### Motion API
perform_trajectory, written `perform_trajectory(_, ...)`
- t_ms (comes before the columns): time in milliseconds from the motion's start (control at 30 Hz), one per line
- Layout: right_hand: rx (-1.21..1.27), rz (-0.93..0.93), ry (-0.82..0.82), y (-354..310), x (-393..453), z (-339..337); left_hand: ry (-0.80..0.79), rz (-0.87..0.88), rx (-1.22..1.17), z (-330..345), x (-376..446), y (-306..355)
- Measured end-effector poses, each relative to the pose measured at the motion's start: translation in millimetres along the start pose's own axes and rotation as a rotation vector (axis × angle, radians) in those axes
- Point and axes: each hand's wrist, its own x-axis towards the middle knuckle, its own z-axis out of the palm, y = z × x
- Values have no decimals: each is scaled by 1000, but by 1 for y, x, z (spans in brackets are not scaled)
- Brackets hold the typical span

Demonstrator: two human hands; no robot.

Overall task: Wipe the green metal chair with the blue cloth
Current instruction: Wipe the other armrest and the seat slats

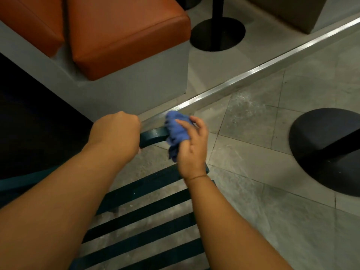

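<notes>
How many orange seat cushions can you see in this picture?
2. One orange cushion sits cut off at the top left edge; the other lies right beside it, toward the centre. More may lie outside the frame.

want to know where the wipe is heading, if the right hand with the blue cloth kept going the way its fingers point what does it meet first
Probably the left hand gripping the green chair rail; the right hand presses the blue cloth on it.
</notes>
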Motion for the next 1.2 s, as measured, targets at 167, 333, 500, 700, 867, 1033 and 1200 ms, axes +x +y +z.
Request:
perform_trajectory(167,19,567,-48,47,40,-35,42,49,68,2,2,2)
perform_trajectory(333,-304,809,-271,61,54,-46,101,54,90,5,-1,4)
perform_trajectory(500,-393,868,-261,55,60,-40,104,51,69,3,-3,6)
perform_trajectory(700,-219,699,-86,5,37,-41,89,52,52,1,-2,6)
perform_trajectory(867,-357,574,-36,19,27,-37,75,50,57,2,-1,6)
perform_trajectory(1033,-366,837,-226,48,32,-45,72,48,60,0,-1,5)
perform_trajectory(1200,-161,604,-97,0,40,-39,72,71,58,0,-2,3)
